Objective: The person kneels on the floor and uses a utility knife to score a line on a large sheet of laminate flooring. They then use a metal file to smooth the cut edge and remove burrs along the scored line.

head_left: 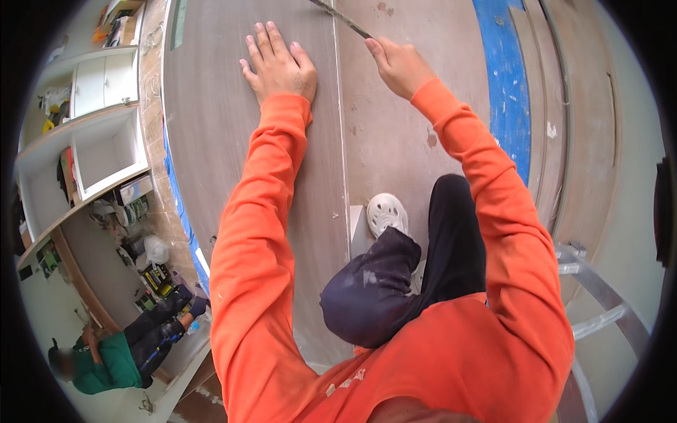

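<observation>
My left hand (278,69) lies flat on a grey-brown wood-grain panel (240,148), palm down with the fingers a little apart. In my right hand (400,65) is the end of a long, thin, dark blade-like tool (343,19); its far end runs out of the picture at the top, so its exact kind does not show. The tool slants across a pale line (340,127) where the panel meets a lighter brown, stained surface (395,137). My knee and a white clog (387,213) are beside that line.
A blue strip (509,92) with white spots and long boards (539,92) run along the right. An aluminium ladder (601,323) stands at the lower right. White open cabinets (113,151) line the left, with tools and boxes near a person in a green shirt (113,363).
</observation>
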The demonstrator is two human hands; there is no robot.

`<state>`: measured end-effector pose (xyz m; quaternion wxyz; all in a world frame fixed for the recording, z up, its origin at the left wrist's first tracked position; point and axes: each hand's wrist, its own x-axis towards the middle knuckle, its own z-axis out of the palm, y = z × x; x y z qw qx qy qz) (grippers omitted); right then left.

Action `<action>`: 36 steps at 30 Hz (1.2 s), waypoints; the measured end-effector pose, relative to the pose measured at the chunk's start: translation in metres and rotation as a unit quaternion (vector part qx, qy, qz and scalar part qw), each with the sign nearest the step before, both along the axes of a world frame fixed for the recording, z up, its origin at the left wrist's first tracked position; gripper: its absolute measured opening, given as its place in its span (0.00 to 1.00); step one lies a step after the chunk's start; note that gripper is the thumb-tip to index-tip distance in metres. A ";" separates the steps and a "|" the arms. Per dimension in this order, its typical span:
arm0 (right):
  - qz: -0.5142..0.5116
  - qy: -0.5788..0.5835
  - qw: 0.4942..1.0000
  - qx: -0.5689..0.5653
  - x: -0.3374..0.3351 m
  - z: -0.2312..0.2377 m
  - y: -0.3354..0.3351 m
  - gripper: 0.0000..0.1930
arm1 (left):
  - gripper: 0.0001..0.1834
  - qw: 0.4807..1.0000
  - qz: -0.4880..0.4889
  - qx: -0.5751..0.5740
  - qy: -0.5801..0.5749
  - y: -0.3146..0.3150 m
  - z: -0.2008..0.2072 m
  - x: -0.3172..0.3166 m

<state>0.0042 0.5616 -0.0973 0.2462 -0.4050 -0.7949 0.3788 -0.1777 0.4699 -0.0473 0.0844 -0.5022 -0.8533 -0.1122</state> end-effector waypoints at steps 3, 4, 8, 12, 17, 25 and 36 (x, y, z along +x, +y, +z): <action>0.005 0.024 0.998 0.063 -0.009 -0.013 0.018 0.24 | 0.32 1.000 -0.011 0.016 -0.007 0.004 0.002 0.004; 0.009 0.042 0.993 0.110 -0.019 -0.002 0.040 0.23 | 0.33 0.999 -0.016 0.027 -0.006 0.010 0.003 0.007; -0.011 -0.094 0.995 0.023 0.001 0.025 -0.001 0.22 | 0.33 0.999 -0.019 0.031 -0.006 0.003 -0.002 0.002; 0.029 -0.009 0.997 0.074 -0.006 0.005 0.014 0.25 | 0.33 0.999 -0.017 0.032 0.000 0.001 0.002 0.001; -0.024 -0.119 0.990 0.069 -0.006 0.035 0.005 0.26 | 0.33 0.999 -0.013 0.031 0.003 0.000 0.000 0.001; -0.020 -0.097 0.993 0.071 -0.001 0.043 0.013 0.25 | 0.33 0.999 -0.018 0.025 -0.010 0.008 -0.001 0.007; -0.035 -0.074 0.995 0.052 -0.012 0.034 0.006 0.25 | 0.33 1.000 -0.001 0.011 -0.009 0.003 -0.004 -0.002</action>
